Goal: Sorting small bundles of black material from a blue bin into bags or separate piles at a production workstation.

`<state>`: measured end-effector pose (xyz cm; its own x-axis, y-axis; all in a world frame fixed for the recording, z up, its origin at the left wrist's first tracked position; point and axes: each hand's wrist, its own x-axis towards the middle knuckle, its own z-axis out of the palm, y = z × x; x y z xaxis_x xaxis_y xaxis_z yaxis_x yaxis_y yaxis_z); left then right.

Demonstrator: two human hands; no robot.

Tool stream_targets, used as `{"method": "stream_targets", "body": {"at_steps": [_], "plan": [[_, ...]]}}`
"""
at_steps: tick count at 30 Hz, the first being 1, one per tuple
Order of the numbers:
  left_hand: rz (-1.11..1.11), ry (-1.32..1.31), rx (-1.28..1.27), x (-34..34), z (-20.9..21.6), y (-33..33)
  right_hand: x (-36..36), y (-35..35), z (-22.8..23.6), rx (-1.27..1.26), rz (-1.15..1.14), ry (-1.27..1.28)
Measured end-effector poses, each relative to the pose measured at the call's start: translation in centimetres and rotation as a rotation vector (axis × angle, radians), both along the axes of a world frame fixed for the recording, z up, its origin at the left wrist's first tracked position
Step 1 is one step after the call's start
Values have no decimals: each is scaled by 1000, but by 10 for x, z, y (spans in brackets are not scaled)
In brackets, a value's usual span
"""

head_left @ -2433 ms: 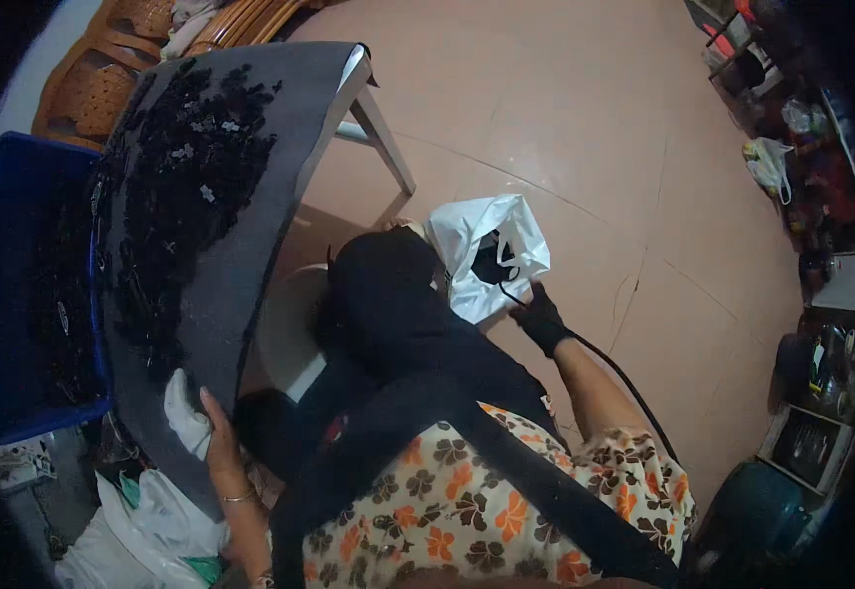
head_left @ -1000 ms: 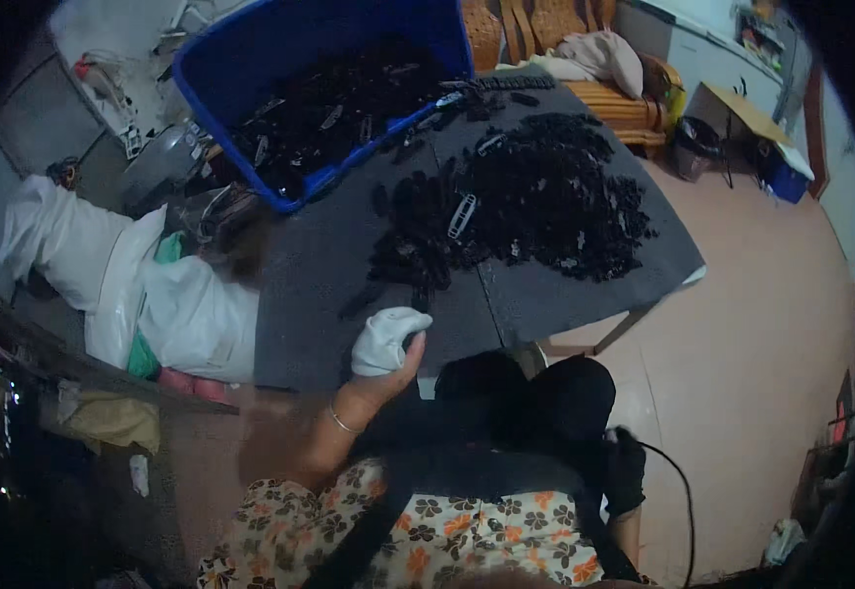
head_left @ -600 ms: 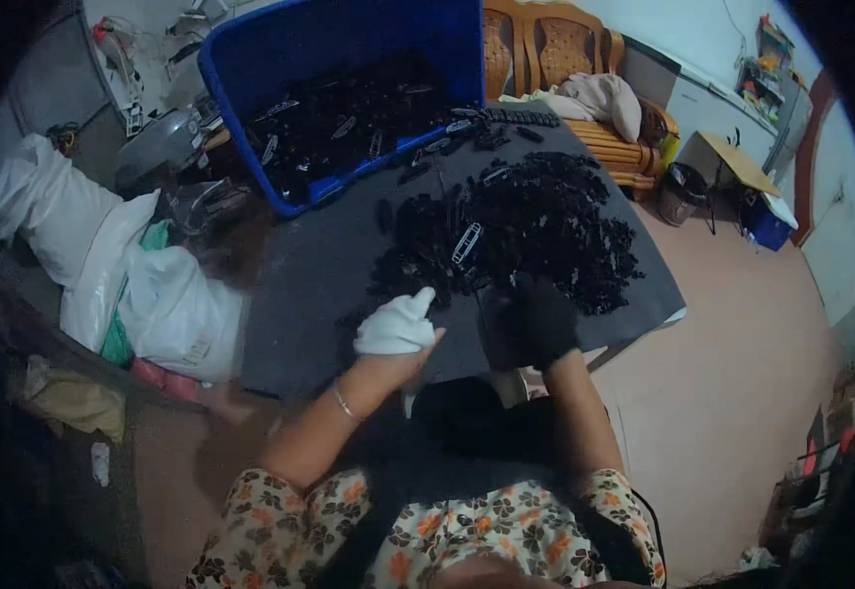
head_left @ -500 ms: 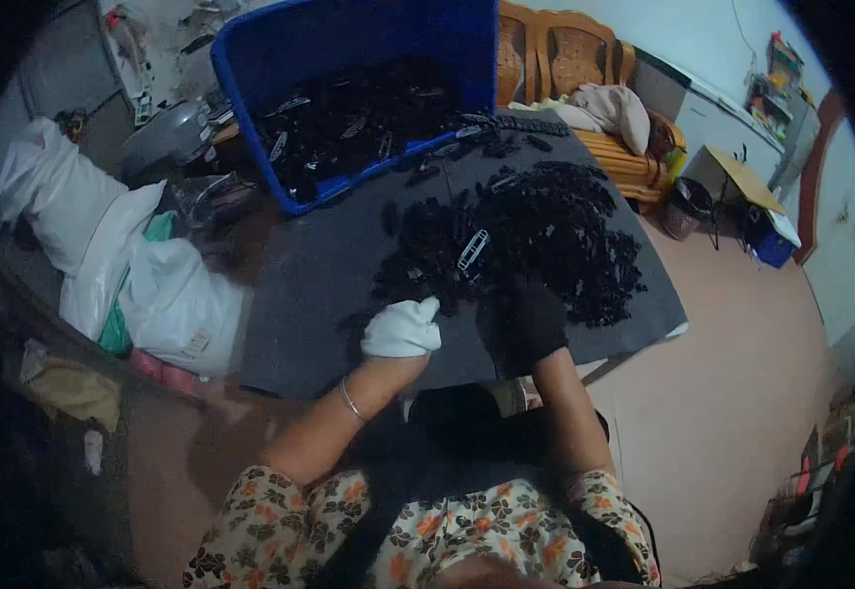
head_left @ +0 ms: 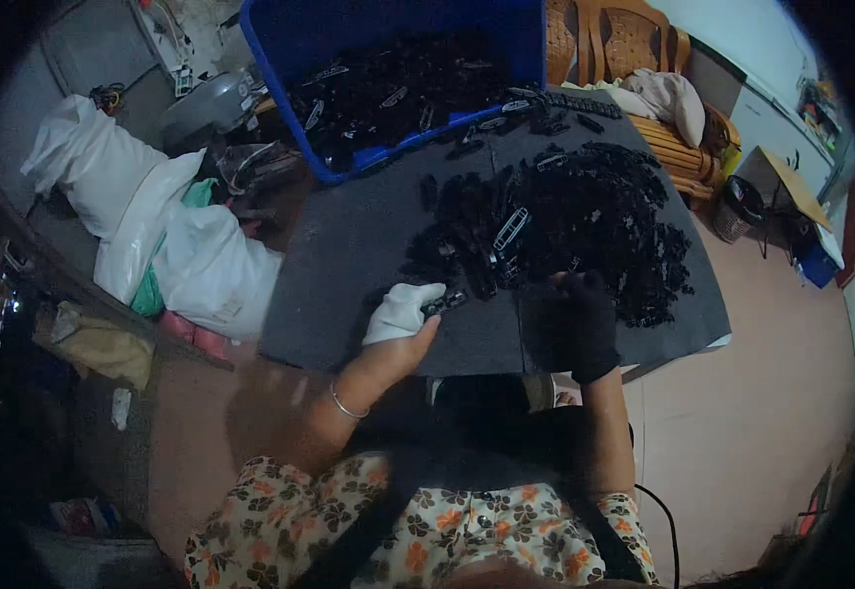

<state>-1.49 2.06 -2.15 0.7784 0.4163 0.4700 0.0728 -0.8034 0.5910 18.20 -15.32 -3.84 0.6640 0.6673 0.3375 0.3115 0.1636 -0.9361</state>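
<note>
My left hand [head_left: 398, 314], in a white glove with the thumb bare, is closed on a small black plastic part [head_left: 445, 302] that sticks out past the fingertips. It hovers over the near left of the dark grey tabletop [head_left: 334, 275]. To its right, my right hand [head_left: 572, 319] wears a black glove and has its fingertips bent together at the near edge of a heap of black plastic parts [head_left: 599, 221]. Whatever those fingers hold is too dark to make out. A lighter-edged oblong part [head_left: 511, 229] lies on the heap in front of both hands.
A blue bin [head_left: 315, 162] of similar black parts sits at the table's far left. White sacks [head_left: 197, 275] stand on the floor to the left. Beyond the table are a wooden bench [head_left: 678, 147] with cloth on it and a waste basket [head_left: 739, 208].
The view has shifted, so the table sits further right in it. A black part now shows in my left hand, where none was visible before. My right fingertips now show at the heap.
</note>
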Motion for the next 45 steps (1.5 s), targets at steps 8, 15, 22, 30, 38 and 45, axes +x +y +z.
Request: {"method": "stream_targets", "body": {"at_steps": [8, 15, 22, 30, 38, 45], "plan": [[19, -43, 241, 5, -5, 0, 0, 9, -8, -156, -230, -514], [-2, 66, -103, -9, 9, -6, -2, 3, -3, -113, -252, -504], [-199, 138, -508, -5, 18, -18, -49, 1, 30, -85, -108, -639], [-257, 135, -709, -3, 24, -24, -59, 16, 8, 40, 29, -921], [-80, 299, -860, 15, 26, -18, -65, 22, 9, -140, -116, -1027], [-263, -36, -1283, 19, -5, -3, -53, 19, 9, -104, -103, -823]]}}
